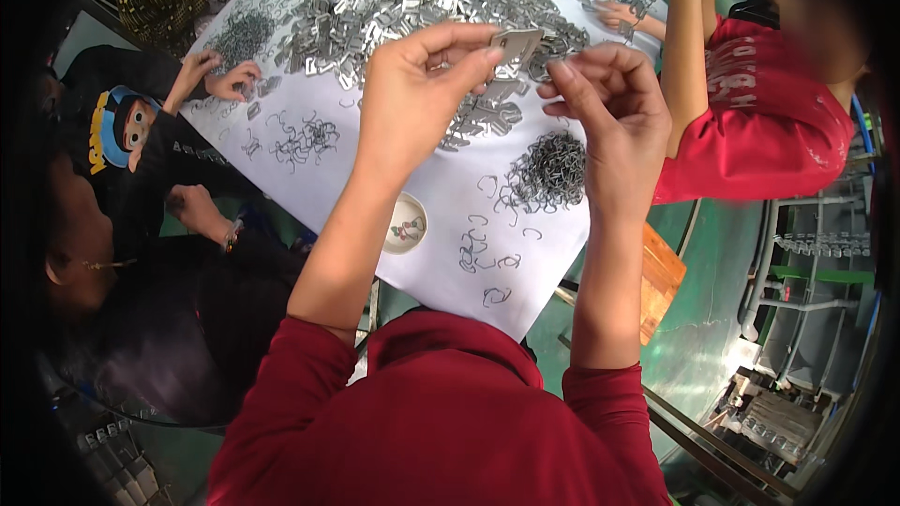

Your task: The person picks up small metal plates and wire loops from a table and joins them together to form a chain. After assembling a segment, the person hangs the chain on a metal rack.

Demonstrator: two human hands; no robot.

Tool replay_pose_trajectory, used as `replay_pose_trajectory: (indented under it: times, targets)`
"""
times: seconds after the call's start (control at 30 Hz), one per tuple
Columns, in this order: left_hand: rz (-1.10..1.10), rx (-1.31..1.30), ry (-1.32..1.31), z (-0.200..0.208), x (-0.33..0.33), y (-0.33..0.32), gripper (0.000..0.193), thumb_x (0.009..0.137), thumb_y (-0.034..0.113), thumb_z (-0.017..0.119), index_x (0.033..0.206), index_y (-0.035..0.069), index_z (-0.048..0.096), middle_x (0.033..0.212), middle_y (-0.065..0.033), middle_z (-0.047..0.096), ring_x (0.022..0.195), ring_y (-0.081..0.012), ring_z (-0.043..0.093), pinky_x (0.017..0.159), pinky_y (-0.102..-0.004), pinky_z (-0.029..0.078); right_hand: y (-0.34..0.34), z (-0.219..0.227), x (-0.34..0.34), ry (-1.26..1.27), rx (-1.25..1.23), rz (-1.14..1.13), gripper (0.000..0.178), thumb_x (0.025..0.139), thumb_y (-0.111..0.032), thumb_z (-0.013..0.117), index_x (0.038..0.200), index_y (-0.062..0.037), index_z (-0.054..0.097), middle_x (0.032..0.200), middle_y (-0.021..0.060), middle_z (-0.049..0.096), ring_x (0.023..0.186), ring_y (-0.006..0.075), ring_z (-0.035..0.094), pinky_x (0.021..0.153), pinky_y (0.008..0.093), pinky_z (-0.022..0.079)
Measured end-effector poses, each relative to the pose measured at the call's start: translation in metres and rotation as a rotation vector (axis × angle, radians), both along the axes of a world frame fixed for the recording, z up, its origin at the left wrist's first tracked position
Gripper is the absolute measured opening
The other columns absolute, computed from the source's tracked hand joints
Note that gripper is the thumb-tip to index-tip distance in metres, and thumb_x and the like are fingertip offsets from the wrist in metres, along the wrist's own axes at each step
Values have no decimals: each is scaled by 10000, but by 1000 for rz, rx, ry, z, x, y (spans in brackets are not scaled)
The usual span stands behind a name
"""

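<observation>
Pinched between thumb and fingers, a flat silver metal plate with a dark hole (522,41) is held by the person's left hand (412,84) at upper centre of the frame. Just right of it hovers the right hand (614,105), fingertips drawn close to the thumb; whether they grip anything cannot be told. Handling of this one piece appears under way, and nothing on it reads clearly as finished. Its long axis seems to run roughly left to right, the free end pointing toward the right hand. Below, at lower centre, thin dark wire hooks (473,248) lie loose on a white tablecloth (441,274). Beyond them, right of centre, sits a dense dark mound of hooks (555,171). Farthest, a large heap of silver plates (403,2) fills the upper centre, so much seems left.
</observation>
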State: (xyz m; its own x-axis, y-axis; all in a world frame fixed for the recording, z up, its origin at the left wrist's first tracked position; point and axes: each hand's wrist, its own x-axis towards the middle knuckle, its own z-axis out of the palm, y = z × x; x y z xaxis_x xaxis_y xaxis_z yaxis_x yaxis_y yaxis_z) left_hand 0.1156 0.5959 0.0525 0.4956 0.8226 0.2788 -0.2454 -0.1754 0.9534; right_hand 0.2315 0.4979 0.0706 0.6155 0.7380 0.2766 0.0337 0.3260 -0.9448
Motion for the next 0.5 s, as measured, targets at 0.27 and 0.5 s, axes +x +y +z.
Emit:
replay_pose_trajectory:
  times: [0.27, 0.5]
  targets:
    - [13, 46, -72, -2, -4, -9, 249, 802, -22, 593, 1038, 31, 650, 811, -48, 652, 673, -70, 590, 595, -193, 496, 19, 7, -16, -136, 85, -107, 131, 779, 43, 639, 860, 29, 537, 766, 66, 609, 675, 111, 615, 602, 211, 501]
    - [-6, 22, -89, -25, -9, 19, 247, 815, 51, 626, 1060, 41, 644, 899, -71, 666, 752, -79, 604, 592, -210, 496, 19, -1, -21, -178, 284, -199, 172, 769, 42, 660, 875, 19, 526, 790, 81, 628, 687, 108, 620, 605, 203, 502]
